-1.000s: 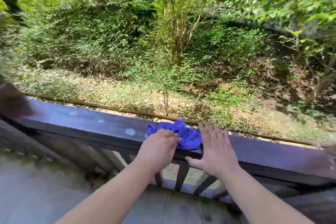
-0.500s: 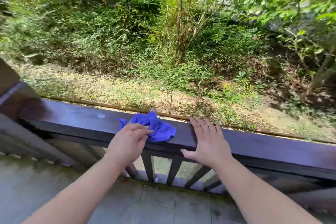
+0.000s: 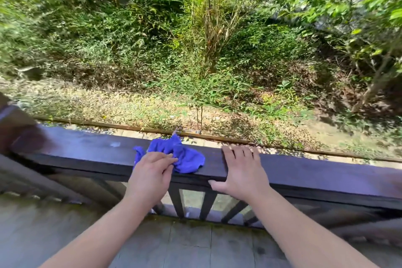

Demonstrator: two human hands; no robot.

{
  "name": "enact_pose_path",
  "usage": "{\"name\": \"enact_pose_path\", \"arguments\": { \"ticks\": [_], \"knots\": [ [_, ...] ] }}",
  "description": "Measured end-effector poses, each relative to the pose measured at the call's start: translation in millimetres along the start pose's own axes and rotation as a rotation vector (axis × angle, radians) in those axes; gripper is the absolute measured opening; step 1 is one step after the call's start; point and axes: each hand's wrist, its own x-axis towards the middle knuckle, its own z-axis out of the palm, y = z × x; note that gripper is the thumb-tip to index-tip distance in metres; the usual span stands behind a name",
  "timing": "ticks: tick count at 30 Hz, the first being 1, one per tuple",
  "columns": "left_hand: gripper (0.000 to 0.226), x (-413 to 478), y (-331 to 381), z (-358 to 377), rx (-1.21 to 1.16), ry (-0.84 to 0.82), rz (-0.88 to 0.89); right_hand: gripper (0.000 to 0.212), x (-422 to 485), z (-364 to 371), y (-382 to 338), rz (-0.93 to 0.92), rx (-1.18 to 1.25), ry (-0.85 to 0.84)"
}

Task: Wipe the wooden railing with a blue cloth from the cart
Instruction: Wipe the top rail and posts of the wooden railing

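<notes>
A dark wooden railing [image 3: 91, 148] runs across the view from left to right. On its flat top lies a crumpled blue cloth [image 3: 187, 158], with my left hand [image 3: 150, 176] pressed on its near left part, fingers curled over it. To the right of the cloth, my right hand [image 3: 239, 172] rests flat on the rail top, fingers spread, thumb hooked over the near edge, holding nothing. A pale spot [image 3: 115, 144] shows on the rail left of the cloth.
Dark balusters [image 3: 177, 202] stand under the rail. A thick post [image 3: 13, 128] ends the railing at the left. A grey plank floor [image 3: 191, 246] lies below me. Beyond the rail the ground drops to leaf litter and dense green bushes [image 3: 206, 50].
My left hand has slid the blue cloth leftward along the rail top. My right hand has followed it left, staying flat on the rail.
</notes>
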Motion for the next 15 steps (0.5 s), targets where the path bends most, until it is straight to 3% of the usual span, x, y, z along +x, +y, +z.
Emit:
{"name": "enact_pose_path", "arguments": {
  "ticks": [6, 15],
  "knots": [
    [0.020, 1.9, 3.8, -4.2, -0.003, -0.016, -0.017, 0.118, 35.6, -7.5, -79.3, -0.134, 0.097, -0.076],
    [0.024, 6.5, -4.3, -14.2, -0.015, -0.093, 0.087, 0.100, 43.0, 1.4, -94.5, -0.117, 0.128, 0.064]
  ]
}}
